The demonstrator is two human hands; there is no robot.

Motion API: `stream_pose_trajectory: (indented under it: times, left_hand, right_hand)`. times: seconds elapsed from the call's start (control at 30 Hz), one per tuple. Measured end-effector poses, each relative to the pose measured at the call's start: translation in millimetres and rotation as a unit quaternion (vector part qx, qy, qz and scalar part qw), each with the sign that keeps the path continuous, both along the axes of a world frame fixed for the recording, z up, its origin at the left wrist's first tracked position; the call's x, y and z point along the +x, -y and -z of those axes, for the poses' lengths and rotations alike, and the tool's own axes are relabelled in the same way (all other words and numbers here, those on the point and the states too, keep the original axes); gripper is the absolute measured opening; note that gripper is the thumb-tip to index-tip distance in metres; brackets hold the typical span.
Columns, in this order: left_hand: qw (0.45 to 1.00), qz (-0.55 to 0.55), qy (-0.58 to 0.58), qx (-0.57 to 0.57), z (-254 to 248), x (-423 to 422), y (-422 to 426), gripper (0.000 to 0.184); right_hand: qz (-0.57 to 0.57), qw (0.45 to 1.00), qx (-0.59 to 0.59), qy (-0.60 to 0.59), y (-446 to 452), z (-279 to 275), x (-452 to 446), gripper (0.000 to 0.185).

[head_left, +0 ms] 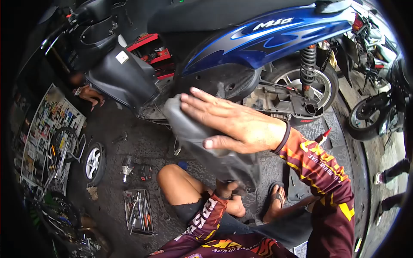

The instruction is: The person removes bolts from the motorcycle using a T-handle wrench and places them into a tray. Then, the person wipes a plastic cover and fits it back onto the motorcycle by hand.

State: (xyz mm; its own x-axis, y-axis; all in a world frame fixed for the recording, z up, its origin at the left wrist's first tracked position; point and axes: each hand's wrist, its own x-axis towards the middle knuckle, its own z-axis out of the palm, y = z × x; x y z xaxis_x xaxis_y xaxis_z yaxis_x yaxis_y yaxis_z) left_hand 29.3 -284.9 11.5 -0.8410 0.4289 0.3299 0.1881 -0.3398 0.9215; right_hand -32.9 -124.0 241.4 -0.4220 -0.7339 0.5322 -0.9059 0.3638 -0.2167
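Note:
A dark grey plastic scooter cover (195, 139), long and curved, is held up in front of me. My right hand (238, 124) lies flat across its upper part, fingers stretched out and thumb apart. At the lower end, my left hand (226, 189) grips the cover, with part of the fingers hidden behind it. Just beyond stands a blue scooter (262, 41). Its lower side shows an exposed engine case (279, 101) ahead of the rear wheel (318, 86).
On the floor at left are a tray of tools (138, 211), a cordless power tool (127, 167), a wrench (163, 210) and a loose wheel (94, 161). A red tool chest (148, 41) stands behind the scooter. Another motorcycle (370, 107) and a bystander's legs (393, 172) are at right.

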Motion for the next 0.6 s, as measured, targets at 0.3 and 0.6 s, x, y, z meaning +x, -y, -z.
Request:
stream_pose_trajectory:
  times: [0.3, 0.6]
  left_hand:
    - [0.972, -0.144, 0.077, 0.170, -25, -4, 14, 0.088]
    - [0.913, 0.025, 0.013, 0.407, -72, -27, -28, 0.100]
  right_hand:
    - [0.270, 0.927, -0.038, 0.259, -74, 10, 39, 0.045]
    - [0.083, 0.980, -0.142, 0.116, -8, 111, 65, 0.086]
